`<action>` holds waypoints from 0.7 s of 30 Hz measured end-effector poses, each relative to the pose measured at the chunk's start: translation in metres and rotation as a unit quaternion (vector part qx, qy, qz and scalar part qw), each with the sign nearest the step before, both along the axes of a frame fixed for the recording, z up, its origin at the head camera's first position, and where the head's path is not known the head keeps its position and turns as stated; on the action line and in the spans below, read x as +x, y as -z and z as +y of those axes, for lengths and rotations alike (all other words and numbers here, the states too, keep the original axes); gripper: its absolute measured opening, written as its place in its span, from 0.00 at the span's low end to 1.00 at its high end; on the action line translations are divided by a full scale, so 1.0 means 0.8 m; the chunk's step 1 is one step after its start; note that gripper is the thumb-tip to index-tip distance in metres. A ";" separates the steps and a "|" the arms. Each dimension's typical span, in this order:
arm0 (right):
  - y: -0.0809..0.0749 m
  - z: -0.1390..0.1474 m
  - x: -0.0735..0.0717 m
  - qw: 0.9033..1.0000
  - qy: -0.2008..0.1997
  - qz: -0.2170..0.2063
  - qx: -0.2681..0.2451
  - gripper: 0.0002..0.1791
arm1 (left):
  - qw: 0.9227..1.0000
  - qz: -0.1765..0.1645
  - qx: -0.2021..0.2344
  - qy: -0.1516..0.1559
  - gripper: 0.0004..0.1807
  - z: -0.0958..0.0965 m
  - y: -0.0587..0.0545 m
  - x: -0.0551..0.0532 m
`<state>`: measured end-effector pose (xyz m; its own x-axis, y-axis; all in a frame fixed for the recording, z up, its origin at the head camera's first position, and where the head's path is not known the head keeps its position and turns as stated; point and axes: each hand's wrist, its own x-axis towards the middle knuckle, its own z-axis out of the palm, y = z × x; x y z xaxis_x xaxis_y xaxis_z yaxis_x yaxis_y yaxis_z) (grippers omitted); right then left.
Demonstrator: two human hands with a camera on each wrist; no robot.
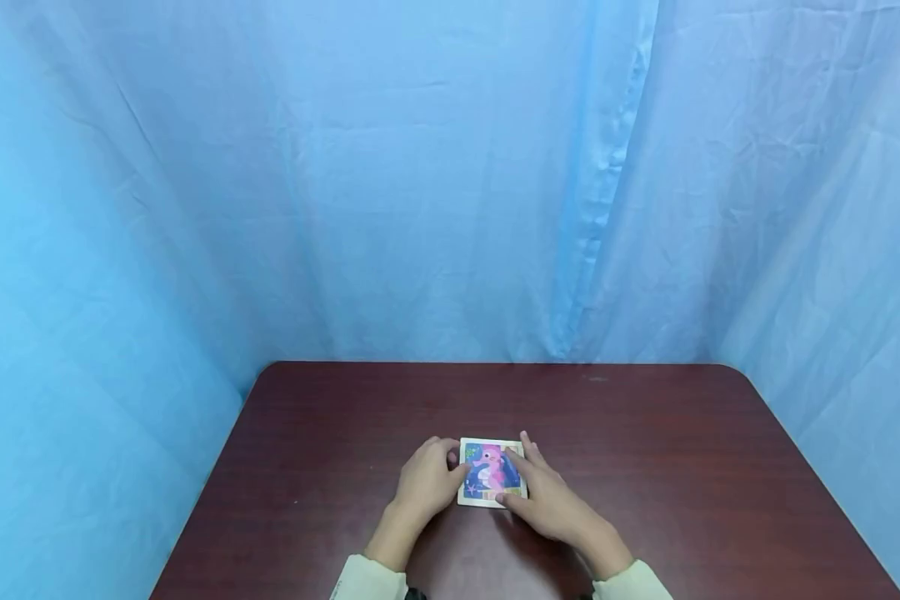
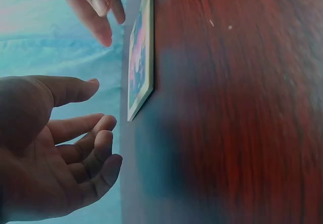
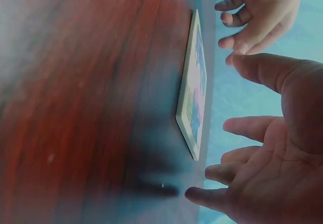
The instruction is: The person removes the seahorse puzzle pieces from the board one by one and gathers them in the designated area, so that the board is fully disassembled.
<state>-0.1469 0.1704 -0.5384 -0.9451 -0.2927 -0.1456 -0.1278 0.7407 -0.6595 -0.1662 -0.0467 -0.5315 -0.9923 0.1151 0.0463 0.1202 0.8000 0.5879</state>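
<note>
The whole back and both sides are hung with a blue curtain, pretty wrinkled, and a dark red-brown table is set in front of it, far corners rounded off. Around the middle of it, left to right, a board is laid flat. It's thin and squarish, and a cream border is wrapped around the picture: a pink seahorse on deep blue, with a small pink starfish at the near left, a bit of green at the far left and some yellow at the near right.

Just beside its left edge, the left hand is held with thumb apart and fingers loosely bent. Over the right edge, the right hand is held spread, so part of the picture is covered. Whether the board is touched by any fingertip can't be told.
</note>
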 end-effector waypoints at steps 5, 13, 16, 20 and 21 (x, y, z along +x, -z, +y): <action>0.006 -0.007 -0.006 1.000 -0.003 0.015 -0.005 0.42 | 1.000 -0.010 0.006 0.003 0.16 0.009 0.010 -0.013; 0.012 -0.015 -0.008 1.000 -0.004 0.021 0.001 0.44 | 0.999 -0.025 0.022 0.000 0.18 0.017 0.021 -0.024; 0.013 -0.018 -0.010 0.999 -0.007 0.033 0.012 0.44 | 0.999 -0.024 0.024 -0.003 0.18 0.018 0.021 -0.024; 0.014 -0.021 -0.011 0.998 -0.017 0.050 0.025 0.43 | 0.999 -0.026 0.024 -0.012 0.17 0.018 0.021 -0.025; 0.014 -0.022 -0.011 0.998 -0.020 0.055 0.029 0.43 | 0.999 -0.025 0.025 -0.016 0.17 0.019 0.021 -0.025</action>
